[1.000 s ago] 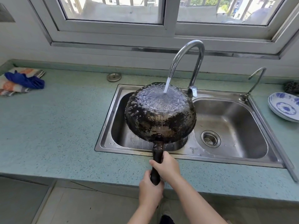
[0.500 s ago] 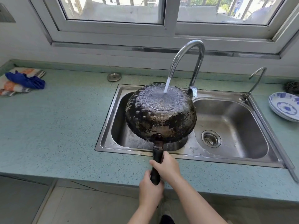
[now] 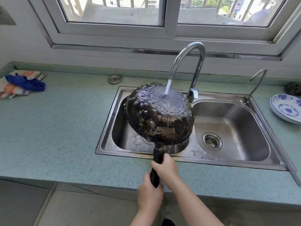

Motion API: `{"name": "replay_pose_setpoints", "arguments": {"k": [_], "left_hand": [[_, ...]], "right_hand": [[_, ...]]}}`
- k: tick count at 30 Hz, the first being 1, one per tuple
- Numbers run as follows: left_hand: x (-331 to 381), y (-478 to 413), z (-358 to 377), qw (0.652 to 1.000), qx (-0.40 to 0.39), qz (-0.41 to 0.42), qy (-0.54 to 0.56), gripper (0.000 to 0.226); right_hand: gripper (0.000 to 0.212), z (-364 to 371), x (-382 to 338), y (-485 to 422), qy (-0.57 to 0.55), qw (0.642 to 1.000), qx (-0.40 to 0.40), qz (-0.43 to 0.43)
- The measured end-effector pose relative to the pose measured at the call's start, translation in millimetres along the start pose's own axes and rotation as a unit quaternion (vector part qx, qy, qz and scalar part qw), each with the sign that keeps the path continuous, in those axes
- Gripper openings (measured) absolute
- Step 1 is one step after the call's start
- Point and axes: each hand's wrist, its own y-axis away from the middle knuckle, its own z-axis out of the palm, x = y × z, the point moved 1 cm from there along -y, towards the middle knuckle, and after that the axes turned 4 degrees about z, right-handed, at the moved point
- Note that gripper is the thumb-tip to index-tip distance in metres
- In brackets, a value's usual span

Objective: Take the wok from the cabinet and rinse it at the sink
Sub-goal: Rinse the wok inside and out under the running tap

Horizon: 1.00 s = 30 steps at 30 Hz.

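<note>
A blackened wok [image 3: 158, 114] hangs upside down over the left basin of the steel double sink [image 3: 231, 154], its scorched underside facing up. Water runs from the tall curved faucet [image 3: 191, 62] onto the wok's flat bottom and spreads over it. Both hands grip the wok's black handle [image 3: 157, 165]: my right hand [image 3: 166, 168] holds it higher up, near the sink's front rim, and my left hand [image 3: 149, 193] holds its lower end, over the counter edge.
A second, small faucet [image 3: 257, 82] stands at the sink's right rear. Blue-and-white plates [image 3: 286, 110] and a steel scourer [image 3: 294, 89] lie at the far right. Cloths [image 3: 21, 83] lie at the far left, and a metal drain stopper [image 3: 114, 79] sits behind the sink on the green counter [image 3: 57, 128].
The wok has tilted slightly, its left side dipping, while the water keeps running on it. Both hands stay on the handle.
</note>
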Motion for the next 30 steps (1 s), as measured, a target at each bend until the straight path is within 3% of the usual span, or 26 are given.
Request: {"name": "replay_pose_setpoints", "arguments": {"k": [9, 14, 20, 25, 30], "left_hand": [[10, 6, -26, 0.999, 0.045, 0.003, -0.030, 0.017], [15, 9, -44, 0.987, 0.055, 0.027, -0.151, 0.017], [2, 10, -44, 0.972, 0.040, 0.020, -0.231, 0.045], [7, 18, -47, 0.992, 0.021, 0.005, -0.127, 0.033], [13, 22, -46, 0.995, -0.019, -0.021, 0.096, 0.046]], "right_hand": [[0.018, 21, -14, 3, -0.062, 0.995, -0.059, -0.045], [0.018, 33, -27, 3, -0.112, 0.986, -0.125, -0.018], [0.017, 48, -20, 7, -0.192, 0.967, -0.159, 0.053], [0.020, 44, -18, 9, -0.194, 0.966, -0.163, 0.044], [0.022, 29, -18, 8, -0.272, 0.944, -0.178, 0.065]]}}
